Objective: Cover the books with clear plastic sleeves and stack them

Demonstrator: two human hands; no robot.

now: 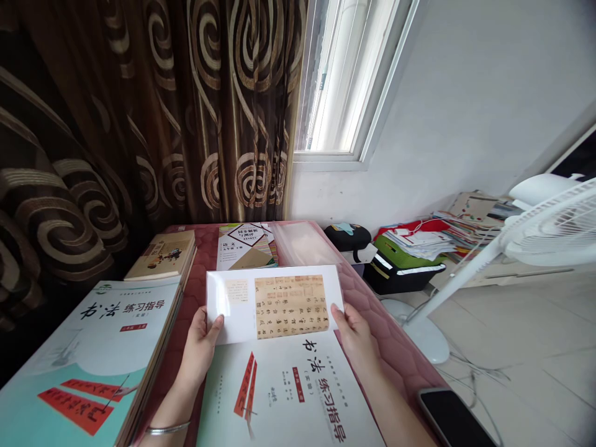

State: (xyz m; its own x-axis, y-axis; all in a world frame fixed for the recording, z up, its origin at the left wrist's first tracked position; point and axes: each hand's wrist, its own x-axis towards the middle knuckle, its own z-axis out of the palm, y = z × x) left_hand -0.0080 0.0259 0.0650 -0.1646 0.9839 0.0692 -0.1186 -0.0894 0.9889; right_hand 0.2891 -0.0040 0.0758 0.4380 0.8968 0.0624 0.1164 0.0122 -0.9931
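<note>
My left hand [202, 338] and my right hand [356, 332] grip opposite sides of a glossy white page [239, 316] printed with a tan block of brush calligraphy. Both thumbs lie on its face. Directly below it is the title page of a calligraphy workbook [274, 379], with red strips and large black characters. Whether the white page is joined to this workbook I cannot tell. The left wrist wears a silver bangle [168, 428]. Beside my left forearm lies a stack of books topped by a matching workbook [97, 347] with a green and white cover.
Behind the page lie another book [246, 245] and a clear plastic sleeve [302, 242] on the pink quilted cover [391, 366]. A smaller book [161, 254] sits at back left. A phone [456, 419] rests at the right edge. A white fan [447, 292] stands on the floor beyond.
</note>
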